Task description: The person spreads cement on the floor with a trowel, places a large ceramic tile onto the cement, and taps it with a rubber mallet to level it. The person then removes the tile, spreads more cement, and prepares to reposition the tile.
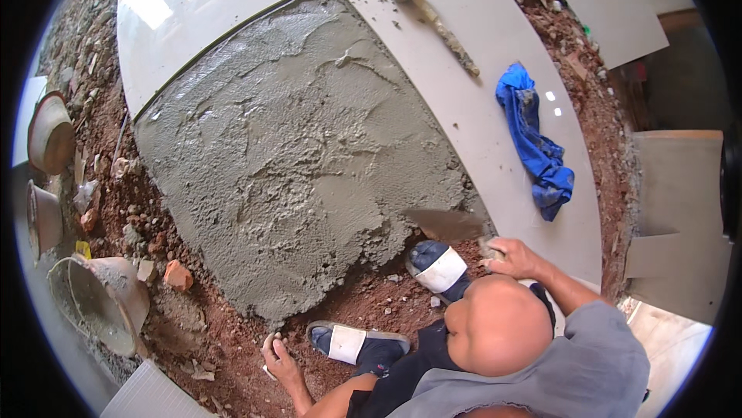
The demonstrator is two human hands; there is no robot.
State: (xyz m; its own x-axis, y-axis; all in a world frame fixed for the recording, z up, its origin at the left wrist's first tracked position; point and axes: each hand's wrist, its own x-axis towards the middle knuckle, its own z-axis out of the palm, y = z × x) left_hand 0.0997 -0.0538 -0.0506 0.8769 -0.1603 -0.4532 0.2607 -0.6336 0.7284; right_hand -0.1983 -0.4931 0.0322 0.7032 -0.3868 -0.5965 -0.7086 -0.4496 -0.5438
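My right hand (516, 258) is wrapped round the handle of a trowel (447, 224). Its flat pointed blade reaches left over the near right edge of a wet grey mortar bed (301, 140). The mortar is rough and ridged, with an uneven near edge. Low beside the mortar's near left corner is my left hand (284, 364), its fingers slightly bent and apart, with no tool visible in it. A small whitish bit shows beside that hand, too small to name.
Glossy pale tiles (464, 120) border the mortar's far and right sides. On them lie a mallet (434, 22) and a crumpled blue cloth (535, 144). Several buckets (124, 294) and a brick piece (178, 276) stand left on reddish rubble. My sandalled feet (440, 267) are at the near edge.
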